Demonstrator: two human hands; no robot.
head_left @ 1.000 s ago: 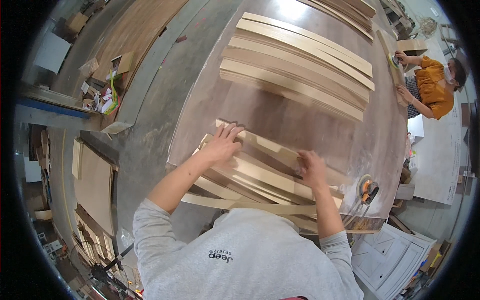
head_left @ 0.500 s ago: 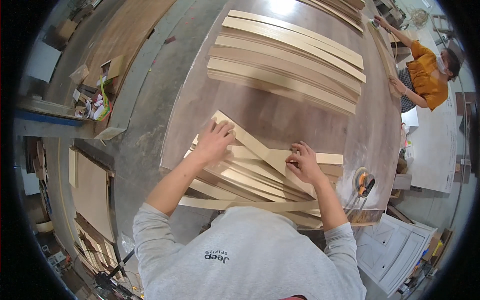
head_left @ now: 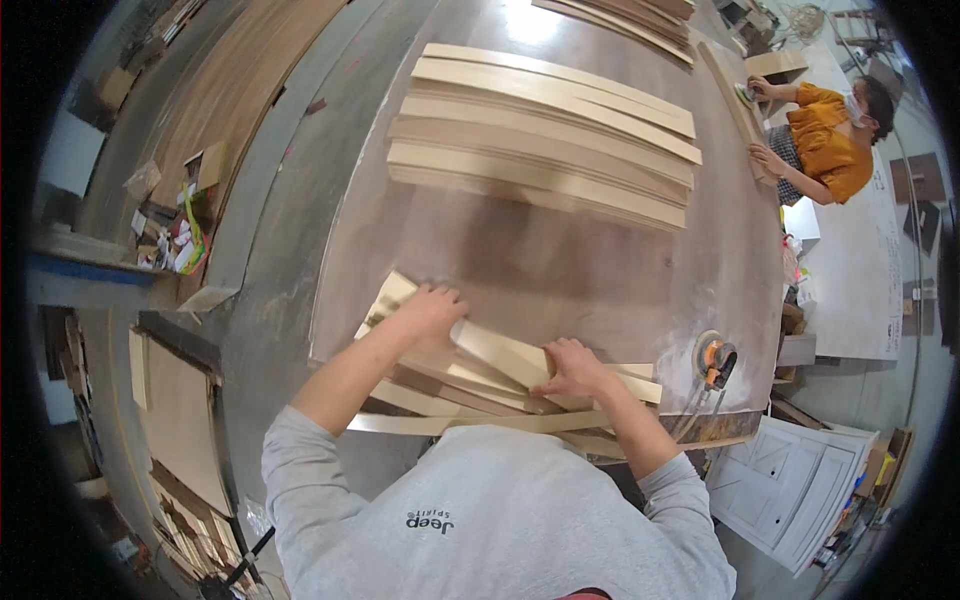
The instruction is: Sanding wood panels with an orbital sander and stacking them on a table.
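Observation:
In front of me, at the near edge of the table, lies a loose pile of pale wooden slats (head_left: pixel 430 390), crossed at several angles. My left hand (head_left: pixel 428 318) is closed over a wooden slat (head_left: pixel 500 357) that slants across the top of the pile. My right hand (head_left: pixel 577 370) grips the same slat near its right end, fingers bent around the edge. Both hands partly cover the slat, and the left one is slightly blurred. Beyond them, a neat stack of wooden slats (head_left: pixel 540 140) lies across the table.
An orange and black sander (head_left: pixel 716 360) with hoses rests on the table (head_left: pixel 640 290) at right. More boards (head_left: pixel 630 25) lie at the far end. Across the table a co-worker (head_left: pixel 825 150) in orange works on a long board (head_left: pixel 735 100). A white panelled door (head_left: pixel 790 480) stands lower right.
Both hands have moved nearer to me, lowering the slanting slat toward the pile. My right fingers have closed on it. The view has shifted a little, and the co-worker's hand has moved along the board.

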